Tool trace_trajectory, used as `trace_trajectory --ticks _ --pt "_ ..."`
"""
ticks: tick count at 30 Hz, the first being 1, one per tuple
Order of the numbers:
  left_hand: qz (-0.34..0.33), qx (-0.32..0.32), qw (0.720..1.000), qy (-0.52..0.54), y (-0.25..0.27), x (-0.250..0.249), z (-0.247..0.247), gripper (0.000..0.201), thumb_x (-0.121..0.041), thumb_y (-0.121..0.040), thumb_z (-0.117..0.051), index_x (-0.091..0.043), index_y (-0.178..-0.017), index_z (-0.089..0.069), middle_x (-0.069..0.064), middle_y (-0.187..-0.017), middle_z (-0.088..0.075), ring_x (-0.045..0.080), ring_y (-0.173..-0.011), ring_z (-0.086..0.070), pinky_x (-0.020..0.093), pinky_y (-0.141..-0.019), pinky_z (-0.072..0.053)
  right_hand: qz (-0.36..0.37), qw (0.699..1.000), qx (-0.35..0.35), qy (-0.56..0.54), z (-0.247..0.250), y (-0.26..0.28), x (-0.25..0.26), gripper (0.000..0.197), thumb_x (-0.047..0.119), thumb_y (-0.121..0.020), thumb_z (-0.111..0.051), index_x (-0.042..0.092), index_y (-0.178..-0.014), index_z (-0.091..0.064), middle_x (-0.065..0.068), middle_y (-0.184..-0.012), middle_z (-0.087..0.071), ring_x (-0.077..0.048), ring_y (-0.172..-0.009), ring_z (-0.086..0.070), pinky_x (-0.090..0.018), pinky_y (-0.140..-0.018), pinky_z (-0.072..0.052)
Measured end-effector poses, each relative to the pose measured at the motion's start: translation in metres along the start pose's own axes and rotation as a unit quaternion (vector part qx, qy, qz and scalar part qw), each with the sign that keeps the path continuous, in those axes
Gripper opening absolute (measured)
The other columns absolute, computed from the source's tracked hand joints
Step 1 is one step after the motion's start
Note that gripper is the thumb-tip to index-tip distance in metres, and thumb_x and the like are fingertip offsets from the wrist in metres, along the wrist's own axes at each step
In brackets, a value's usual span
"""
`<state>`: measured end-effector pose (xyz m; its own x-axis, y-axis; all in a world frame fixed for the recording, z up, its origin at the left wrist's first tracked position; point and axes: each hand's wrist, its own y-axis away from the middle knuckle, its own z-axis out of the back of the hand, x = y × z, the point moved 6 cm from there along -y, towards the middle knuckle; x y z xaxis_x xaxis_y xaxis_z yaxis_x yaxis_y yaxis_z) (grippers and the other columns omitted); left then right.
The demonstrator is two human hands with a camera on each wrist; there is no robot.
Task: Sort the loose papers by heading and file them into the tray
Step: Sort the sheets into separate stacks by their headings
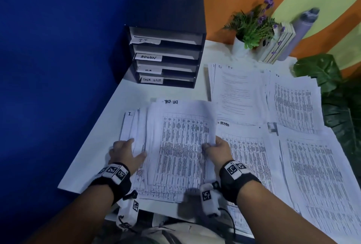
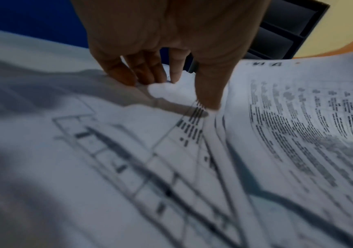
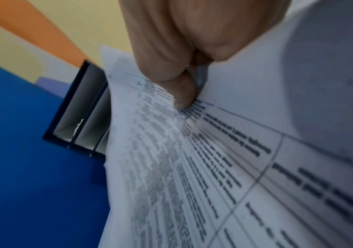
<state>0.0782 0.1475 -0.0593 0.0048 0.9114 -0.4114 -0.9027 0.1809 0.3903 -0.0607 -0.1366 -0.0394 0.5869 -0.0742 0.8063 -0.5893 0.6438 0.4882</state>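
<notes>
A black four-slot tray labelled IT, ADMIN, H.R and TASK LIST stands at the back of the white table. Right before me lies a fanned stack of papers; its top sheet is a table headed TASK LIST. My left hand rests flat on the stack's left sheets, fingers straight. My right hand pinches the right edge of the top sheets, thumb on the print. The tray also shows behind each hand.
More piles cover the right of the table: an ADMIN pile, an IT pile and two piles of tables. A potted plant, books and a large leaf stand behind. A blue wall borders the left.
</notes>
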Motion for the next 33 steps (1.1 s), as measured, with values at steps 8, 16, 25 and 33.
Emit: trace_trajectory --ticks 8,16,25,33 --pt "-0.005 -0.02 0.952 0.306 -0.009 0.0 0.015 0.029 -0.024 -0.091 -0.065 -0.013 -0.115 -0.054 0.007 -0.118 -0.055 0.023 -0.107 -0.054 0.033 -0.093 -0.042 -0.026 0.992 0.013 -0.119 -0.001 0.009 0.007 0.013 -0.001 -0.09 -0.058 0.012 -0.091 -0.06 -0.005 -0.068 -0.048 -0.018 -0.063 -0.045 -0.032 -0.06 -0.043" --pt "0.0 0.047 0.964 0.26 -0.009 -0.002 0.008 0.041 -0.002 -0.09 -0.056 -0.011 -0.13 -0.053 0.002 -0.109 -0.061 0.02 -0.097 -0.06 0.026 -0.086 -0.044 -0.019 0.999 -0.029 -0.028 0.004 -0.005 0.005 0.009 0.01 -0.089 -0.067 0.013 -0.082 -0.062 -0.011 -0.072 -0.061 -0.024 -0.068 -0.057 -0.044 -0.071 -0.055" --pt "0.018 0.055 0.96 0.273 -0.009 0.006 0.0 0.036 -0.014 -0.084 -0.069 -0.014 -0.117 -0.055 0.005 -0.111 -0.066 0.024 -0.101 -0.062 0.036 -0.091 -0.05 -0.029 0.999 -0.021 -0.04 0.017 -0.004 -0.002 0.017 0.002 -0.09 -0.063 0.02 -0.09 -0.062 -0.011 -0.084 -0.064 -0.027 -0.077 -0.059 -0.051 -0.08 -0.055" --pt "0.014 0.007 0.97 0.244 -0.007 0.003 0.015 0.039 -0.007 -0.085 -0.064 -0.011 -0.123 -0.054 0.008 -0.11 -0.066 0.025 -0.093 -0.06 0.029 -0.085 -0.045 -0.026 0.996 0.013 -0.079 0.014 0.001 -0.001 0.033 -0.014 -0.088 -0.05 0.016 -0.09 -0.062 -0.008 -0.079 -0.056 -0.022 -0.076 -0.05 -0.036 -0.072 -0.044"
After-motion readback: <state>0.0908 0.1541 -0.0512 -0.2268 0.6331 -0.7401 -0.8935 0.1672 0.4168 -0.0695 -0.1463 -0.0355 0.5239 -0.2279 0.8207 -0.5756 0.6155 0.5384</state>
